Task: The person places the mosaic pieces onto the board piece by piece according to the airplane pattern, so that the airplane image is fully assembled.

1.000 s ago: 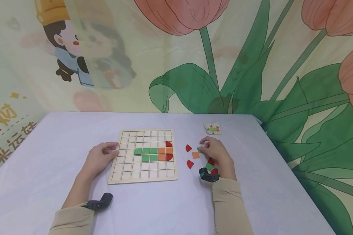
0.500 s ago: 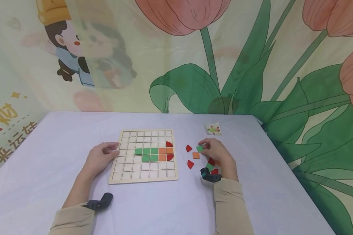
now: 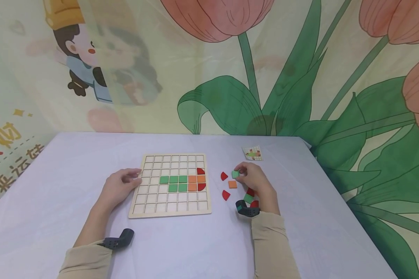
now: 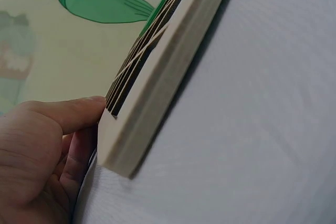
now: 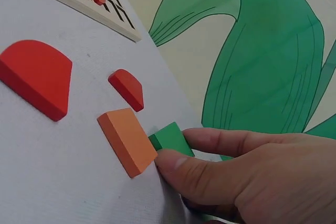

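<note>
A wooden grid board (image 3: 153, 212) lies on the table, with green squares (image 3: 173, 179), orange squares (image 3: 193, 179) and red quarter-circle tiles (image 3: 200, 171) in its cells. At its left edge, my left hand (image 3: 120, 185) holds the rim; in the left wrist view a fingertip rests on the frame with other fingers curled below. To the right of the board, my right hand (image 3: 256, 180) pinches a green square tile (image 5: 174, 139) between thumb and finger. Right beside this tile is a loose orange square tile (image 5: 127, 141), overlapping it slightly in the right wrist view.
Two loose red quarter-circle tiles (image 3: 225, 195) lie between the board and my right hand. More red and green tiles (image 3: 248, 198) sit under my right wrist, partly hidden. Behind that hand lies a small pattern card (image 3: 252, 153). A printed backdrop (image 3: 209, 97) rises at the table's far edge.
The green tile in my right hand first turns more into view, then shifts slightly away and to the left with the hand. My left hand and the board stay put.
</note>
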Tool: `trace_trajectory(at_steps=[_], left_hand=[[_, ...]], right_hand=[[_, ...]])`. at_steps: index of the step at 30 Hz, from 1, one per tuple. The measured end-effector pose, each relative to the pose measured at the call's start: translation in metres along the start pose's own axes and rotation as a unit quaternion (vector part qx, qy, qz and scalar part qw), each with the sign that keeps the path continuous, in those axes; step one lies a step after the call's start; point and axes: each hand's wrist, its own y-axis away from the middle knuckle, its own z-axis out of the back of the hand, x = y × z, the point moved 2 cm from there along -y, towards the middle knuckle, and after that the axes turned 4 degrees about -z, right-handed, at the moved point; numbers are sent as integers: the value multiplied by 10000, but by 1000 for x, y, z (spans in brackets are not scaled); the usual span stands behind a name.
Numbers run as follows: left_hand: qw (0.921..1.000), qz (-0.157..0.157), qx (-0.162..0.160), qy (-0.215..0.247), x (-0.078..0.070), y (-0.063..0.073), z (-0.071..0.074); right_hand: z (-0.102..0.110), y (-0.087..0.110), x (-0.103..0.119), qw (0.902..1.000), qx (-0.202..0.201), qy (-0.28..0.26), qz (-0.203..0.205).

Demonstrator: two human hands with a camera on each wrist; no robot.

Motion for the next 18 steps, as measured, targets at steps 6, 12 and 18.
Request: trace_trajectory(at_steps=[6, 12, 18], left_hand=[[10000, -25, -7, -12, 1, 0, 0], [10000, -88, -41, -19, 1, 0, 1], [9999, -112, -48, -40, 0, 1, 1]], right_hand=[[-1, 0, 1, 9999, -82, -32, 96], [0, 0, 3, 9997, -186, -65, 158], [0, 0, 5, 9989, -296, -154, 318]])
